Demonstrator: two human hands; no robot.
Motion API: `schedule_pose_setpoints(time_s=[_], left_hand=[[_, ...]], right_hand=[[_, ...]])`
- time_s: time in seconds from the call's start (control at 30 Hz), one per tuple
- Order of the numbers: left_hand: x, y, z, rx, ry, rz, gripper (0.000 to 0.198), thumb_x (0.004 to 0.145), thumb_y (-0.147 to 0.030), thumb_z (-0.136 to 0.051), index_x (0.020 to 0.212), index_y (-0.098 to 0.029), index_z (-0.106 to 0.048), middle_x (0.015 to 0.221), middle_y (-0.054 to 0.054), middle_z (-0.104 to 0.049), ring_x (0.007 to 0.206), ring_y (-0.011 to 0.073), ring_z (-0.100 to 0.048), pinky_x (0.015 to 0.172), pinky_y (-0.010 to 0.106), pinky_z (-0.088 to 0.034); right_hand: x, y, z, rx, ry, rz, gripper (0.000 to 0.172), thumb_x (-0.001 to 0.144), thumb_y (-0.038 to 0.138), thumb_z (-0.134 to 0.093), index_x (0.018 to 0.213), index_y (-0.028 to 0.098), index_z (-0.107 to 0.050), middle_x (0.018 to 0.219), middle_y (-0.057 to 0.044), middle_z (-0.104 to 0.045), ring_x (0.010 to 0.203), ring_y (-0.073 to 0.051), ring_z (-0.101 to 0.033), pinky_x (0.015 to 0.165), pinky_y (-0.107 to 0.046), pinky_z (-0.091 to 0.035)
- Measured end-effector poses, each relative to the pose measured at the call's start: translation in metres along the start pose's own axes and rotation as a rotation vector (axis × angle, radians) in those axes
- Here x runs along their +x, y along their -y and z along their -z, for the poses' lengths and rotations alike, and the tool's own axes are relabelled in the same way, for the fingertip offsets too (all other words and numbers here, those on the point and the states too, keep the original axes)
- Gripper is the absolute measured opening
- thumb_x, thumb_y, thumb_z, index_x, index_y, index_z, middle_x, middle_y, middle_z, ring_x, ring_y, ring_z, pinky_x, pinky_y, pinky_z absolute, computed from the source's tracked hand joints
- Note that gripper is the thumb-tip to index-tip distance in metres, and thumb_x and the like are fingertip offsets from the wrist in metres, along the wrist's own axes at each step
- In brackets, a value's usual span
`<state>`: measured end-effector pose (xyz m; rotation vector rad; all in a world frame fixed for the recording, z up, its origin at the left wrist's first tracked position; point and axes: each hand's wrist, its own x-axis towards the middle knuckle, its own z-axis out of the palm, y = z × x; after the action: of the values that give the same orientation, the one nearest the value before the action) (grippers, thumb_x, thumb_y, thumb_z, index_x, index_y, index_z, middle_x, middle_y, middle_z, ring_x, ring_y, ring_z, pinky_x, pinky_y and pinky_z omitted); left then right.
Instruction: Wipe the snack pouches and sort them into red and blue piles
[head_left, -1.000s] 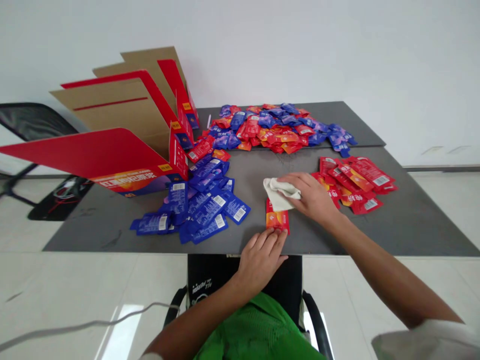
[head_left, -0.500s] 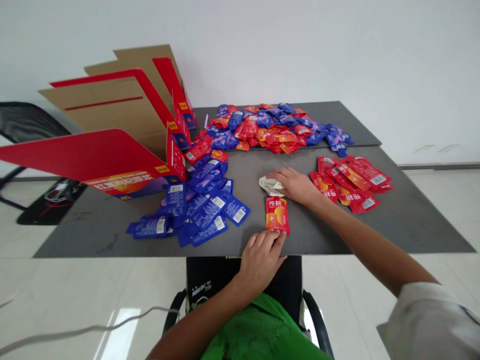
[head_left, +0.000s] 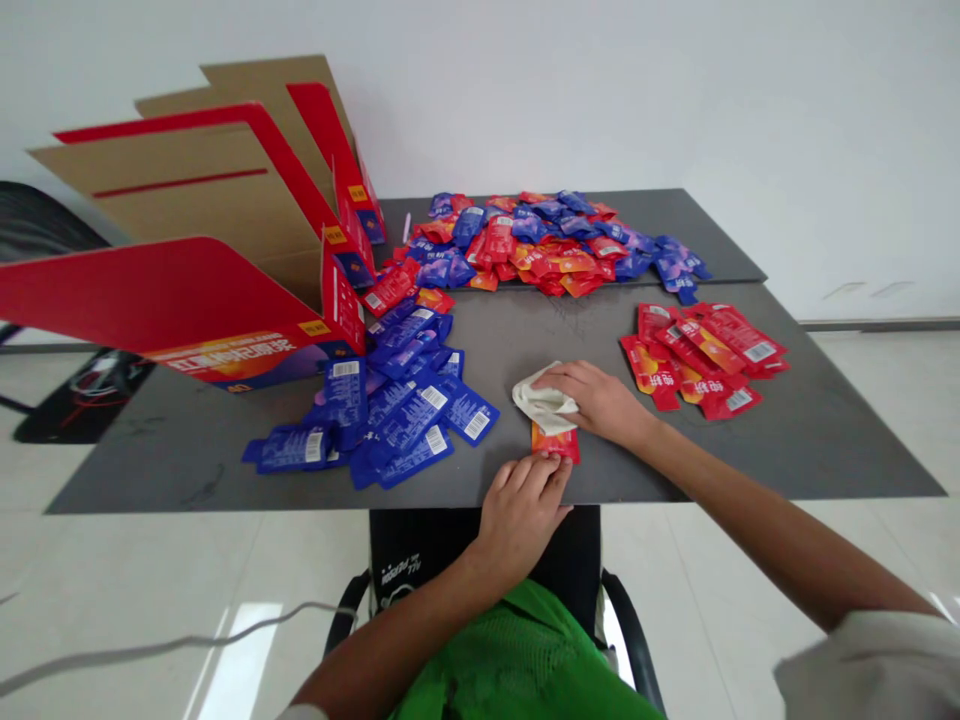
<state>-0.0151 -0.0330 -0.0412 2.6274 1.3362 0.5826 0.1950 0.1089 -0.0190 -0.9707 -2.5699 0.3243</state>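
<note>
A red pouch [head_left: 556,450] lies flat near the table's front edge, its upper part covered by a crumpled white cloth [head_left: 544,403]. My right hand [head_left: 596,400] is closed on the cloth and presses it onto the pouch. The fingertips of my left hand [head_left: 525,500] hold the pouch's lower edge down on the table. To the left spreads a heap of blue pouches [head_left: 412,415], many with barcodes facing up. On the right lies a pile of red pouches [head_left: 705,355], beyond my right forearm.
Open red cardboard boxes [head_left: 255,345] stand in a row on the left of the grey table [head_left: 600,330]. At the back lies a large mixed heap of red and blue pouches [head_left: 525,245]. A pen [head_left: 406,228] rests beside it. A black chair [head_left: 634,640] is below me.
My right hand has brought the cloth down toward me, from above the red pouch onto its upper part. The left hand stays on the lower edge. The view has shifted slightly.
</note>
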Motion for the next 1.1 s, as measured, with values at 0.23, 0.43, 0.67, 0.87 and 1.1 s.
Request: schedule_pose_setpoints(time_s=[0.23,0.43,0.67,0.87,1.1], left_hand=[[-0.002,0.001,-0.003,-0.017,-0.003,0.03,0.061,0.093,-0.039,-0.083,0.146,-0.021,-0.059,0.134,0.009,-0.071,0.124,0.0246,-0.066,0.099,0.039,-0.053],[-0.001,-0.001,0.0,0.012,0.022,0.022,0.044,0.094,-0.039,-0.082,0.132,-0.021,-0.067,0.124,0.009,-0.072,0.119,0.0266,-0.065,0.096,0.041,-0.053],[-0.001,0.0,0.002,0.012,0.024,0.008,0.054,0.095,-0.036,-0.082,0.142,-0.02,-0.062,0.129,0.009,-0.071,0.121,0.0253,-0.064,0.096,0.039,-0.052],[-0.002,0.001,-0.002,0.011,0.029,0.012,0.062,0.094,-0.04,-0.082,0.148,-0.019,-0.058,0.135,0.009,-0.071,0.126,0.0243,-0.065,0.1,0.038,-0.051],[-0.001,0.0,-0.002,0.015,-0.012,0.016,0.061,0.094,-0.04,-0.082,0.146,-0.02,-0.06,0.136,0.008,-0.071,0.125,0.0236,-0.065,0.1,0.038,-0.05]], right_hand=[[0.035,-0.021,0.025,-0.155,-0.14,-0.117,0.039,0.104,0.032,-0.058,0.141,0.023,-0.065,0.136,-0.014,-0.07,0.121,-0.032,-0.064,0.106,-0.048,-0.054],[-0.024,0.041,0.033,0.001,-0.099,0.003,0.044,0.104,0.031,-0.059,0.149,0.029,-0.058,0.143,-0.01,-0.067,0.127,-0.029,-0.064,0.106,-0.045,-0.055],[-0.032,0.026,0.002,0.021,-0.019,-0.035,0.042,0.104,0.03,-0.059,0.146,0.028,-0.06,0.141,-0.01,-0.068,0.128,-0.029,-0.063,0.107,-0.046,-0.055],[0.018,-0.028,0.004,-0.099,-0.043,-0.094,0.04,0.102,0.034,-0.061,0.14,0.022,-0.065,0.134,-0.014,-0.07,0.121,-0.031,-0.064,0.103,-0.046,-0.055],[0.013,-0.003,0.031,-0.107,-0.352,-0.115,0.044,0.103,0.032,-0.061,0.147,0.028,-0.059,0.137,-0.011,-0.068,0.123,-0.03,-0.064,0.107,-0.047,-0.053]])
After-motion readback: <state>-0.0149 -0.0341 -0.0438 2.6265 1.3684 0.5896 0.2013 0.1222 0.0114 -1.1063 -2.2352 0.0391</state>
